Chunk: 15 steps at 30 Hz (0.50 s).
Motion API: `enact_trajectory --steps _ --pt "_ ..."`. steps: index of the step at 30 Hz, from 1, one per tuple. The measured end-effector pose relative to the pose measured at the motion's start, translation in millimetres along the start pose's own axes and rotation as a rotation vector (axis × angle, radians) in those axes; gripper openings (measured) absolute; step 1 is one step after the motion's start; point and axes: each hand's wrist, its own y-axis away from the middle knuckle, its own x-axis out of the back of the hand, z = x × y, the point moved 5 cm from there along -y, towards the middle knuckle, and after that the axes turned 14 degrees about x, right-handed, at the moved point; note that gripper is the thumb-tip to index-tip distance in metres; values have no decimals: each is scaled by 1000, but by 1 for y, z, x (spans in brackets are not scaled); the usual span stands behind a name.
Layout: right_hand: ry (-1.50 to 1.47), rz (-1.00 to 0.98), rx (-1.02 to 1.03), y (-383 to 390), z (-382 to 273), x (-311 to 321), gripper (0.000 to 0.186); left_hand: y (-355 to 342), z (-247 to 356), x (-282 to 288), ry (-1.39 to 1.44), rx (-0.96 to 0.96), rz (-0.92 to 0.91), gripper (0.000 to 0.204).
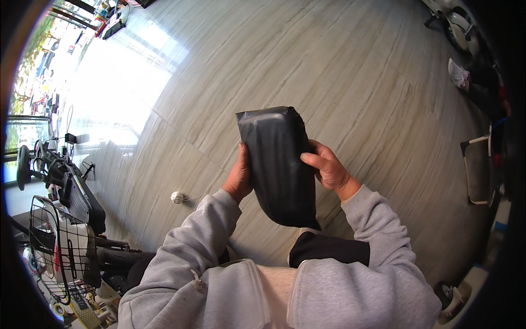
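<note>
I have a black plastic package point(276, 164) in my two hands. It is up in front of me, in the middle, above the streaky grey-brown floor point(372, 109). It is longer than it is wide. Its long way runs from near to far, and it leans a bit: the far end tips to the left and the near end goes to the right.

The far end is nearly flat, with a pointy corner at the left and a pale shine along it. The near end is round on the left and comes to a sharp tip on the right. The plastic is dark and a little shiny, with soft wrinkles going down it.

My left hand point(238, 174) is part curled and holds the left edge, thumb pointing far. My right hand point(327, 169) is part curled too. It pinches the right edge, with the thumb on top. I cannot see all my fingers under there. A small white ball point(177, 197) sits on the floor to the left.
</note>
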Motion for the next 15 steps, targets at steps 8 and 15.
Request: enact_trajectory --steps 8,15 --pt "460 -121 178 -1 -12 -39 66 3 6 15 107 -153 0 100" --pt "919 -85 507 1 -17 -43 48 26 70 25 2 -629 335 60"
